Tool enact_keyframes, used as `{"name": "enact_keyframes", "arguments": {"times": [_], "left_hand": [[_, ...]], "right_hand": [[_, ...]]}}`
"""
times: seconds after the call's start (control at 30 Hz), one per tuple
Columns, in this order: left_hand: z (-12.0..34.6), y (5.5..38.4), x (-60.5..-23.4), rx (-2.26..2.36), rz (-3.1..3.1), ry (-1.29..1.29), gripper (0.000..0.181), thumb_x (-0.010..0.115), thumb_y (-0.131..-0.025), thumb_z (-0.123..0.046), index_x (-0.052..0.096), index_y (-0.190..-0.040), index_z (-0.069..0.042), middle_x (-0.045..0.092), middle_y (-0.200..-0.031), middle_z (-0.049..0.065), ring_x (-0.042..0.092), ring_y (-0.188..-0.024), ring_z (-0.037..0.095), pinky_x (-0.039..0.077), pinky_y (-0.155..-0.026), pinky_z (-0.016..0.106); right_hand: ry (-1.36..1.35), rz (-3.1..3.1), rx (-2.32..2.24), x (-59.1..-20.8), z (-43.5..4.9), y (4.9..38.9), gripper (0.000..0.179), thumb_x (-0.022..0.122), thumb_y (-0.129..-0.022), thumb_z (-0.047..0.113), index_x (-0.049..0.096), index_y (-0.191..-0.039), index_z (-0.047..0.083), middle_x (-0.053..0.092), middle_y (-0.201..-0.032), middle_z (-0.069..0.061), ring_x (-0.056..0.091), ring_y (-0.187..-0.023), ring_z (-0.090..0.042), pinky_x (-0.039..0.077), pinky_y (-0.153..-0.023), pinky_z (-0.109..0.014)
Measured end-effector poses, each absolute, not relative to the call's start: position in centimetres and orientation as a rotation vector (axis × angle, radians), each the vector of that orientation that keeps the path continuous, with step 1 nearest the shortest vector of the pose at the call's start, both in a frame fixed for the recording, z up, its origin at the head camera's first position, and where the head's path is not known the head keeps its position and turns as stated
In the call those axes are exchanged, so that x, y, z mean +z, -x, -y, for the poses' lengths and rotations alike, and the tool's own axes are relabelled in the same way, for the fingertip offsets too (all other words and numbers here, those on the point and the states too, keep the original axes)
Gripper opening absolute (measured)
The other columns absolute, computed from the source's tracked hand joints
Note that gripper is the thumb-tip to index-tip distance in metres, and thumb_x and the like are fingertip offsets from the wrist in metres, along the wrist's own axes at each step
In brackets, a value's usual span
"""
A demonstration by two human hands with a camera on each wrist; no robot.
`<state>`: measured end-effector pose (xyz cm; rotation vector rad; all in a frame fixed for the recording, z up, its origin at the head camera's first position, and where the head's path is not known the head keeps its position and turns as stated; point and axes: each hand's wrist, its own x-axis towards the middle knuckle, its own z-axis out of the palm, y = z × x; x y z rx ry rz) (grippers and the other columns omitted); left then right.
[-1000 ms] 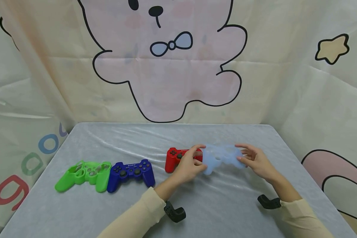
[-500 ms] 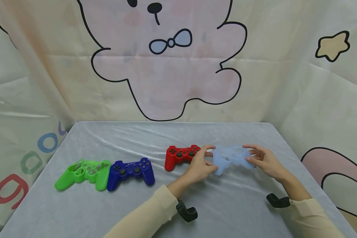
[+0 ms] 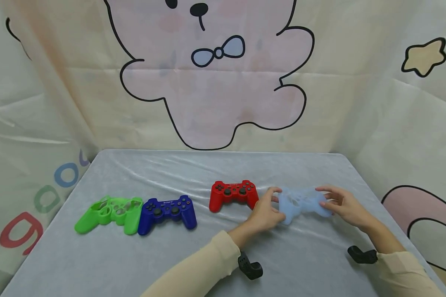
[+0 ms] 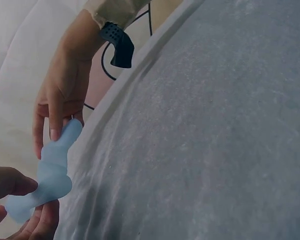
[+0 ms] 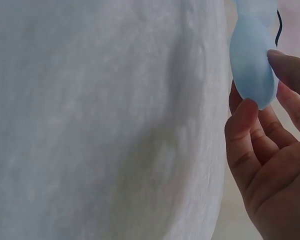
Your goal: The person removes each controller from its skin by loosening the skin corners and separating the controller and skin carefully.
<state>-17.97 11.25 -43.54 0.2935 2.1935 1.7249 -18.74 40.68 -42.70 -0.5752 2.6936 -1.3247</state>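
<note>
Between both hands is a pale blue, translucent controller cover, a soft-looking shell with cut-outs. My left hand pinches its left grip between thumb and fingers. On the other side, my right hand holds the right grip, fingers along its edge. The left wrist view shows the cover edge-on, spanning from one hand to the other. In the right wrist view, thumb and fingers close around the rounded end of the cover's grip. Just left of my left hand lies a red game controller.
A blue game controller lies left of the red one. Touching or nearly touching it is a green controller cover. A grey-blue cloth covers the table. Behind hangs a printed curtain.
Both hands have moved right with the pale blue cover, and slightly toward me at the end. The red controller, partly hidden before by my left hand, now shows almost whole.
</note>
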Motion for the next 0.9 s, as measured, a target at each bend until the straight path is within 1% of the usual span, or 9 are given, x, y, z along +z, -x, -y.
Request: {"name": "enact_keyframes", "arguments": {"times": [0.13, 0.23, 0.33, 0.4, 0.5, 0.57, 0.67, 0.77, 0.9], "left_hand": [[-11.6, 17.8, -43.5, 1.694, -2.219, -0.279, 0.067, 0.071, -0.082, 0.003, 0.052, -0.139, -0.026, 0.062, -0.126, 0.004, 0.062, -0.077, 0.007, 0.052, -0.067, 0.023], [-11.8, 17.8, -43.7, 1.68, -2.246, -0.26, 0.067, 0.071, -0.081, 0.005, 0.053, -0.138, -0.025, 0.062, -0.125, 0.005, 0.058, -0.072, 0.008, 0.049, -0.064, 0.022], [-12.1, 17.9, -44.2, 1.652, -2.297, -0.248, 0.066, 0.07, -0.079, 0.006, 0.055, -0.136, -0.023, 0.064, -0.124, 0.006, 0.055, -0.071, 0.009, 0.045, -0.064, 0.021], [-12.2, 17.9, -44.7, 1.63, -2.322, -0.256, 0.065, 0.069, -0.078, 0.006, 0.057, -0.135, -0.022, 0.064, -0.124, 0.008, 0.054, -0.073, 0.01, 0.044, -0.065, 0.021], [-12.4, 17.9, -45.2, 1.602, -2.333, -0.255, 0.062, 0.07, -0.079, 0.005, 0.058, -0.133, -0.021, 0.065, -0.123, 0.008, 0.054, -0.076, 0.008, 0.044, -0.068, 0.02], [-12.4, 17.8, -45.3, 1.591, -2.327, -0.253, 0.061, 0.072, -0.079, 0.005, 0.058, -0.133, -0.021, 0.065, -0.121, 0.008, 0.055, -0.073, 0.008, 0.046, -0.069, 0.019], [-12.4, 17.8, -45.3, 1.579, -2.317, -0.245, 0.061, 0.074, -0.08, 0.003, 0.058, -0.133, -0.022, 0.066, -0.12, 0.006, 0.056, -0.072, 0.005, 0.047, -0.069, 0.019], [-12.1, 17.8, -45.2, 1.559, -2.33, -0.251, 0.061, 0.076, -0.08, 0.001, 0.057, -0.133, -0.024, 0.066, -0.12, 0.004, 0.057, -0.074, 0.005, 0.048, -0.071, 0.019], [-11.6, 17.6, -44.9, 1.527, -2.371, -0.28, 0.058, 0.077, -0.082, -0.006, 0.057, -0.134, -0.024, 0.067, -0.122, 0.004, 0.061, -0.085, 0.009, 0.048, -0.076, 0.022]], "right_hand": [[0.587, -2.696, -1.326, -43.1, -41.0, 18.7, 0.041, 0.063, -0.097, 0.001, 0.055, -0.138, 0.002, 0.062, -0.111, 0.014, 0.064, -0.087, -0.001, 0.051, -0.057, -0.03], [0.589, -2.704, -1.313, -43.3, -41.2, 18.6, 0.041, 0.064, -0.097, 0.002, 0.055, -0.136, -0.001, 0.063, -0.112, 0.015, 0.064, -0.087, 0.0, 0.051, -0.056, -0.03], [0.579, -2.708, -1.28, -43.5, -41.3, 18.4, 0.041, 0.065, -0.096, 0.002, 0.055, -0.135, -0.005, 0.064, -0.11, 0.011, 0.064, -0.085, 0.0, 0.051, -0.055, -0.029], [0.555, -2.718, -1.238, -43.6, -41.4, 18.2, 0.041, 0.066, -0.095, 0.003, 0.054, -0.134, -0.007, 0.066, -0.11, 0.003, 0.064, -0.083, 0.0, 0.051, -0.056, -0.028], [0.502, -2.743, -1.171, -43.5, -41.4, 18.0, 0.043, 0.068, -0.094, 0.004, 0.053, -0.132, -0.01, 0.067, -0.11, -0.015, 0.063, -0.079, 0.001, 0.051, -0.056, -0.027], [0.456, -2.762, -1.116, -43.5, -41.4, 17.8, 0.044, 0.069, -0.095, 0.006, 0.053, -0.133, -0.009, 0.066, -0.114, -0.026, 0.063, -0.082, 0.004, 0.052, -0.058, -0.027], [0.4, -2.785, -1.032, -43.2, -41.2, 17.6, 0.046, 0.07, -0.095, 0.011, 0.054, -0.134, -0.006, 0.065, -0.118, -0.032, 0.062, -0.088, 0.005, 0.054, -0.061, -0.028], [0.417, -2.826, -0.931, -42.8, -41.0, 17.5, 0.044, 0.069, -0.096, 0.013, 0.056, -0.134, -0.004, 0.067, -0.117, -0.03, 0.066, -0.091, -0.006, 0.055, -0.065, -0.027], [0.443, -2.903, -0.812, -42.2, -40.4, 17.4, 0.04, 0.068, -0.097, 0.014, 0.058, -0.132, -0.002, 0.069, -0.116, -0.026, 0.07, -0.093, -0.028, 0.054, -0.069, -0.025]]}}
